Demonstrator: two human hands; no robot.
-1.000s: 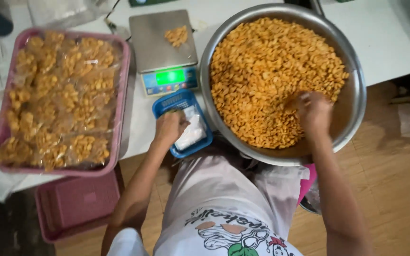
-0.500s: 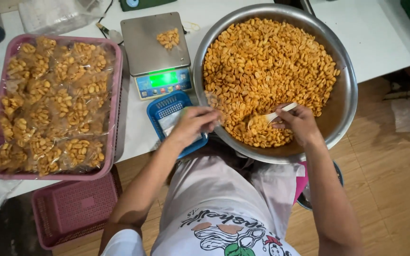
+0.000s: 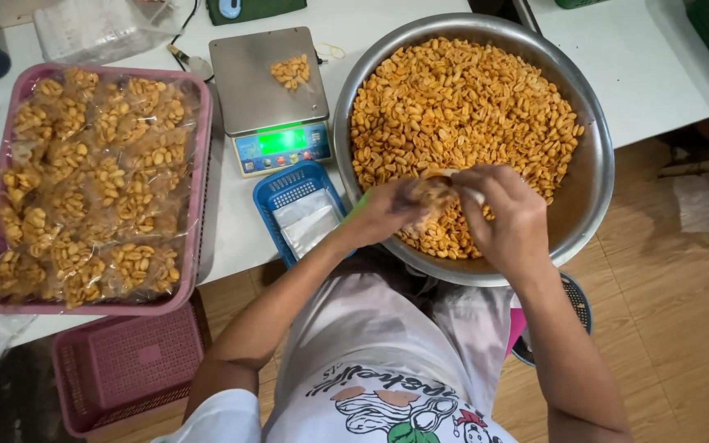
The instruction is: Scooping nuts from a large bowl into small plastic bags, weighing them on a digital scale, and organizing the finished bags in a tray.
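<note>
A large steel bowl point(image 3: 592, 197) heaped with orange-brown fried nuts point(image 3: 461, 98) stands on the white table. Over its near edge my left hand point(image 3: 387, 212) holds a small clear bag point(image 3: 436, 197) partly filled with nuts. My right hand point(image 3: 506, 209) is closed at the mouth of that same bag, touching it. A small blue basket point(image 3: 276, 193) with empty clear bags lies just left of my left hand. A digital scale point(image 3: 268, 98) behind it carries a small bag of nuts point(image 3: 291, 71).
A pink tray point(image 3: 198, 205) at the left holds several filled bags of nuts. A second pink basket point(image 3: 125, 369) sits lower, under the table edge. More clear plastic point(image 3: 96, 29) lies at the back left. Wooden floor shows at the right.
My left hand left the blue basket with a clear bag and came over to the bowl. My right hand rose out of the nuts and met it at the bag.
</note>
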